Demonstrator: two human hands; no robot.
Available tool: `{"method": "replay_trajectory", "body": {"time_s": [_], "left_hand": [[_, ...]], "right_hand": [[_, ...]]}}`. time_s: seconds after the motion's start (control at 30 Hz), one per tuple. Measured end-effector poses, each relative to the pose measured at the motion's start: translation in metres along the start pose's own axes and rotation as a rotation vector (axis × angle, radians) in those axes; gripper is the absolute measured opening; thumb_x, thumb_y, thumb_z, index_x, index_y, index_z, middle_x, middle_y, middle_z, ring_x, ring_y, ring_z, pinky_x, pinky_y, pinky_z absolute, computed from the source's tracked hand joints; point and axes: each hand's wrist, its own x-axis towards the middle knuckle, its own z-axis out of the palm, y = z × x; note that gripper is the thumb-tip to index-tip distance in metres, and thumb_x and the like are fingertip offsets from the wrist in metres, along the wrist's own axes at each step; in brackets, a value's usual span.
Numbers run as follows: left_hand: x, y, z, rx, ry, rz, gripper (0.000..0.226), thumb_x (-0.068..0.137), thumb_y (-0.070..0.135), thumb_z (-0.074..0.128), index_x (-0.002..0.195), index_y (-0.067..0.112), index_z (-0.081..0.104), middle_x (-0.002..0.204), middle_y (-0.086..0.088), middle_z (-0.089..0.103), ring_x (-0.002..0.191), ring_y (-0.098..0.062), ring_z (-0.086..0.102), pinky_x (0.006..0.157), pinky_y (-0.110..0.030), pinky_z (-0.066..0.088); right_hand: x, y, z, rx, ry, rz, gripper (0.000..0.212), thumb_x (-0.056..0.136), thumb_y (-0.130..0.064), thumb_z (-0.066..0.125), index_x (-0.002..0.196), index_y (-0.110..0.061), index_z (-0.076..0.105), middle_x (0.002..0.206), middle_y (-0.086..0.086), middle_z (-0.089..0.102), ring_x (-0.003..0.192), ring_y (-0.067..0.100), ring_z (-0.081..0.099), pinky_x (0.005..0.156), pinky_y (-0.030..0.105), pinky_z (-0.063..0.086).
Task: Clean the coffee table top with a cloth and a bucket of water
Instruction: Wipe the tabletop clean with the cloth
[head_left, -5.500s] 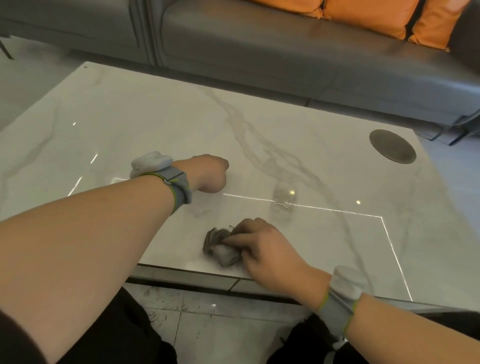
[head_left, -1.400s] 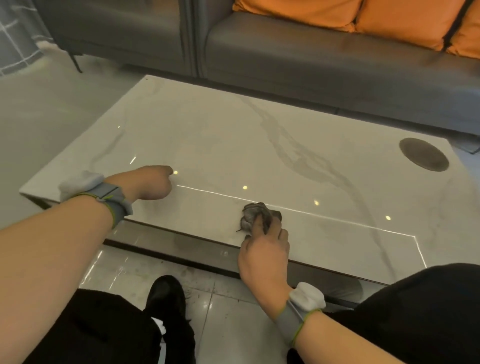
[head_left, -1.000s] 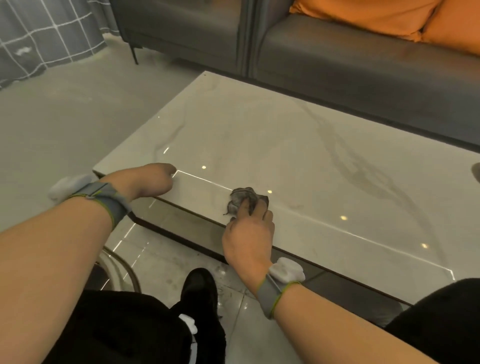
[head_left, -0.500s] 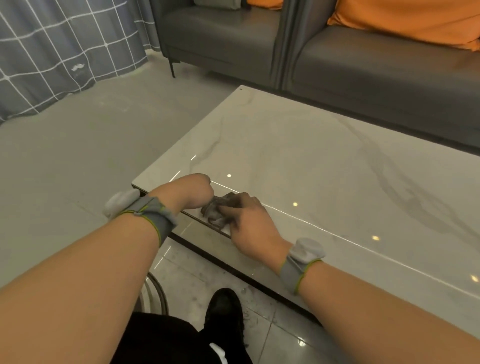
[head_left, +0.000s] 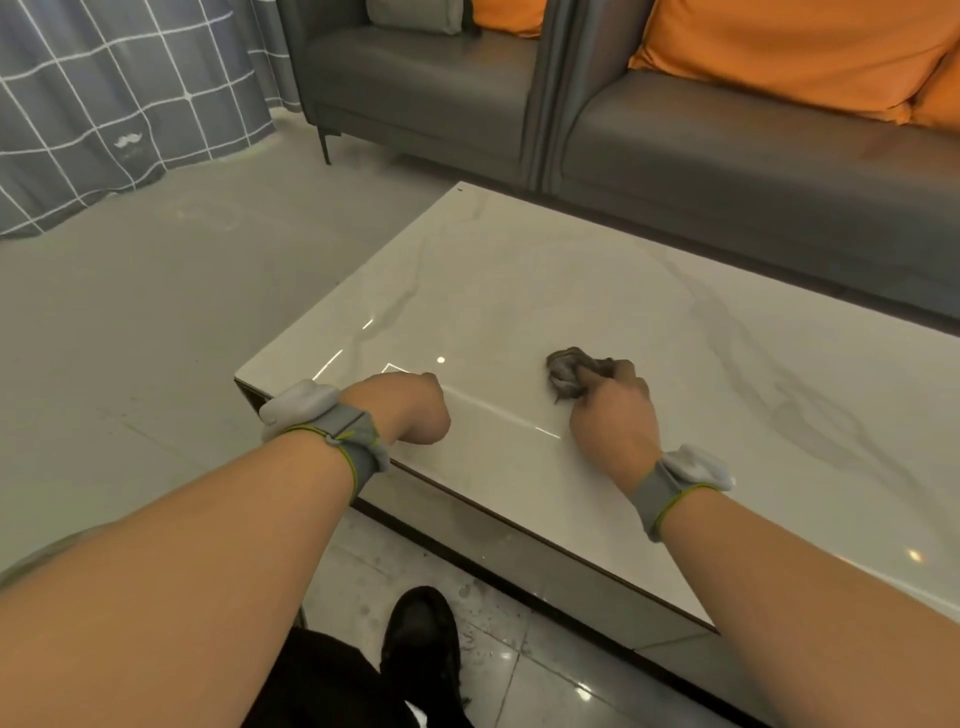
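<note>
Head view. The table (head_left: 519, 291) has a glossy white marble-pattern top with grey veins and a dark lower edge; ceiling lights reflect on it as bright dots and thin lines. It stands on a grey tiled floor (head_left: 130, 322). A grey sofa (head_left: 701, 171) with orange cushions (head_left: 779, 47) runs along the far side. A grey curtain (head_left: 104, 93) with a white grid hangs at far left; it carries a small white moustache motif. No readable writing is visible.

The cloth (head_left: 566, 376) is a dark grey crumpled wad with no clear long axis. It lies on the table top, protruding ahead and to the left of the right fingers.

The right hand (head_left: 613, 421) has its fingers curled over the cloth, gripping it against the top. The left hand (head_left: 410, 410) is a closed fist holding nothing, placed near the table's left corner, well apart from the cloth. Both wrists carry grey bands with white modules. A black shoe (head_left: 423, 639) shows below on the floor.
</note>
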Motion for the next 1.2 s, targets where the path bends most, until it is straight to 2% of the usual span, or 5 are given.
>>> {"method": "replay_trajectory", "body": {"time_s": [0.33,0.53,0.73,1.0,1.2], "left_hand": [[0.002,0.001,0.0,0.062,-0.032,0.006,0.05,0.095,0.015,0.036,0.143,0.0,0.038,0.142,-0.018,0.051,0.125,-0.035,0.053,0.103,-0.037,0.044],[0.001,-0.003,0.003,0.048,-0.009,0.019,0.047,0.096,0.014,0.036,0.141,0.001,0.04,0.14,-0.018,0.052,0.124,-0.034,0.053,0.101,-0.037,0.044],[-0.001,-0.008,0.0,0.038,-0.007,0.036,0.044,0.095,0.013,0.037,0.136,0.002,0.046,0.135,-0.017,0.056,0.119,-0.033,0.056,0.099,-0.036,0.046],[-0.003,-0.021,0.002,0.057,0.012,0.052,0.043,0.094,0.016,0.037,0.134,0.008,0.05,0.138,-0.015,0.055,0.123,-0.033,0.054,0.101,-0.036,0.045],[-0.004,-0.03,0.007,0.07,-0.037,0.064,0.044,0.094,0.013,0.035,0.136,0.007,0.047,0.144,-0.016,0.045,0.124,-0.033,0.051,0.095,-0.033,0.042]], "right_hand": [[-0.091,0.065,-0.017,-0.055,0.163,0.137,0.05,0.079,-0.004,0.058,0.126,-0.016,0.067,0.121,0.022,0.053,0.089,0.043,0.052,0.082,0.045,0.051],[-0.128,0.014,-0.001,-0.101,0.163,0.164,0.054,0.073,-0.014,0.052,0.124,-0.018,0.067,0.122,0.02,0.056,0.088,0.04,0.053,0.071,0.041,0.05],[-0.142,-0.056,0.011,-0.003,0.023,-0.091,0.054,0.078,-0.023,0.049,0.13,-0.029,0.062,0.134,0.01,0.052,0.102,0.032,0.051,0.081,0.04,0.048],[-0.082,-0.049,0.02,0.08,-0.048,-0.42,0.048,0.084,-0.022,0.048,0.129,-0.032,0.064,0.124,0.006,0.057,0.102,0.03,0.053,0.088,0.039,0.05],[0.016,-0.008,0.018,0.067,-0.008,-0.303,0.038,0.094,-0.029,0.047,0.127,-0.03,0.068,0.124,0.011,0.058,0.11,0.036,0.054,0.099,0.035,0.046]]}}
